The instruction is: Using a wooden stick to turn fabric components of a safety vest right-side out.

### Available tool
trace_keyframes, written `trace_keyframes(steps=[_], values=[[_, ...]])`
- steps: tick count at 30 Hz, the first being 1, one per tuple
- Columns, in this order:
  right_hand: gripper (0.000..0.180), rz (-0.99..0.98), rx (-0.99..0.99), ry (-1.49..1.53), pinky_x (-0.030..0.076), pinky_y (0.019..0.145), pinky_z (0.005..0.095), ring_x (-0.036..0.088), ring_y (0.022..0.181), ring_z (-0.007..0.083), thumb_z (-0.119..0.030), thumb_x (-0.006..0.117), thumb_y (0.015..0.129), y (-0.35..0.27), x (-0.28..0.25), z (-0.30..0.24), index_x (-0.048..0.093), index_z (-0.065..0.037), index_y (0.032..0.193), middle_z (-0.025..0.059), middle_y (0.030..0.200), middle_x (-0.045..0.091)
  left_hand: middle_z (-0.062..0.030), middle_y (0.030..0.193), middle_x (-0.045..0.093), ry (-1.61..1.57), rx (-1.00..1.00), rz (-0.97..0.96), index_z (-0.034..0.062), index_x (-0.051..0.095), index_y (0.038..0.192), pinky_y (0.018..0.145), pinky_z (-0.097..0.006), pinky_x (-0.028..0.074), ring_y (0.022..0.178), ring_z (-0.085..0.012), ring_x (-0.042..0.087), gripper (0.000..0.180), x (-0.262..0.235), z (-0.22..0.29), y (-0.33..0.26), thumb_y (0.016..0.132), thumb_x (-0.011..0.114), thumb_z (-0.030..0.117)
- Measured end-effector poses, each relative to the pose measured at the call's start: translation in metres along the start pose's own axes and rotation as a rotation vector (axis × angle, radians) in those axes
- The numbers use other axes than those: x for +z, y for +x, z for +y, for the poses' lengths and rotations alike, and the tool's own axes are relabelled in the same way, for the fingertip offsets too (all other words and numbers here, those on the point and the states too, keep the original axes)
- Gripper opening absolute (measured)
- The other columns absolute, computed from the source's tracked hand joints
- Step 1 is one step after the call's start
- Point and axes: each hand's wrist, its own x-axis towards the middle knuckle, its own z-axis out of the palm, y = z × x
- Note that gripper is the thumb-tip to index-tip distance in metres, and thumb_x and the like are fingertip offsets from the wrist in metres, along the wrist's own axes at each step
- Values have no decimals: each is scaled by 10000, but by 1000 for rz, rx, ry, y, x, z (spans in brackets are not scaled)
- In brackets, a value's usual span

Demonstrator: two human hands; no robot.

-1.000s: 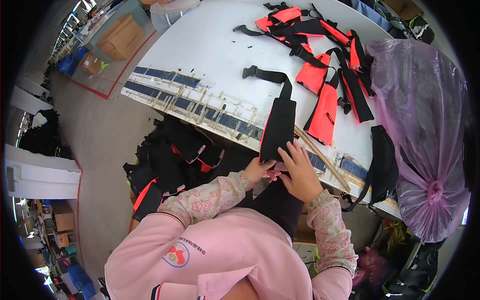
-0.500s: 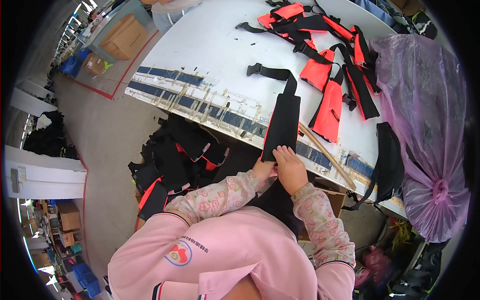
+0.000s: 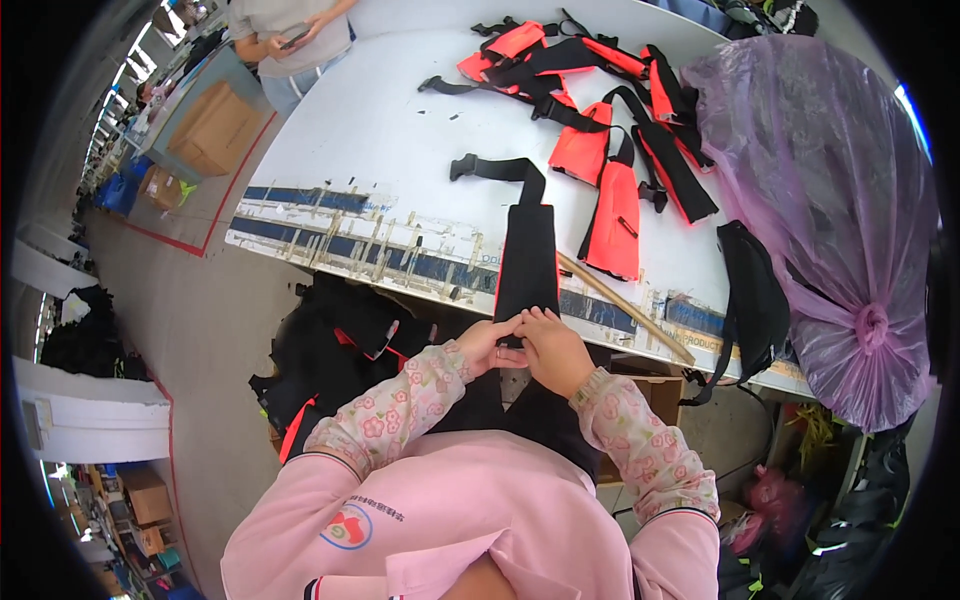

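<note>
A flat black belt piece (image 3: 528,258) with orange edging lies over the near edge of the white table, its strap and black buckle (image 3: 463,167) stretched away from me. My left hand (image 3: 487,345) and my right hand (image 3: 552,348) meet at its near end, which they partly cover. The left fingers, one with a ring, curl in toward the right hand, and the left thumb lies near the belt's end. My right fingers bend over that end from the right. Both hands look closed on it, though their exact grip is hidden.
Several orange and black belts (image 3: 612,215) lie heaped toward the back right. Beside them are a wooden stick (image 3: 625,305), a black waist bag (image 3: 752,300) and a large purple plastic sack (image 3: 815,200). Black pieces (image 3: 335,335) pile below the table's left. Across the table stands a person (image 3: 290,45) holding a phone.
The view has shifted, bringing the person across the table further into sight. My left hand has come out from beneath the belt's end, and its fingers now meet the right ones.
</note>
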Motion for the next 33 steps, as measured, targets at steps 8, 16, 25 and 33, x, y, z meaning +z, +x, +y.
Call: trace_keyframes(steps=[8, 16, 25, 33], values=[[638, 177, -5, -275, 236, 1098, 414, 295, 1333, 320, -383, 580, 843, 64, 7, 15, 415, 42, 1288, 204, 1395, 364, -169, 979, 629, 73, 97, 96, -71, 537, 1068, 692, -371, 574, 779, -288, 668, 308, -2, -21, 6, 884, 608, 165], [783, 146, 174, -247, 141, 1126, 419, 195, 1382, 323, -500, 477, 881, 126, 24, 60, 255, 52, 1390, 220, 1462, 251, -144, 735, 616, 168, 179, 198, -57, 571, 853, 524, -293, 545, 640, -230, 655, 153, -1, -31, 21, 895, 576, 90], [503, 410, 68, 314, 291, 1070, 395, 351, 1296, 372, -185, 610, 851, 105, -43, 58, 443, -31, 1299, 227, 1357, 415, -143, 620, 598, 139, 211, 103, -56, 587, 919, 666, -356, 566, 665, -248, 660, 203, -20, -42, 18, 910, 572, 147], [423, 162, -137, -491, 397, 925, 405, 533, 1050, 299, -66, 617, 731, -13, -25, -46, 553, -68, 1149, 148, 1079, 567, -127, 729, 636, -122, 232, 124, -36, 595, 918, 577, -309, 532, 502, -168, 578, 254, 16, -26, -12, 898, 589, 218]])
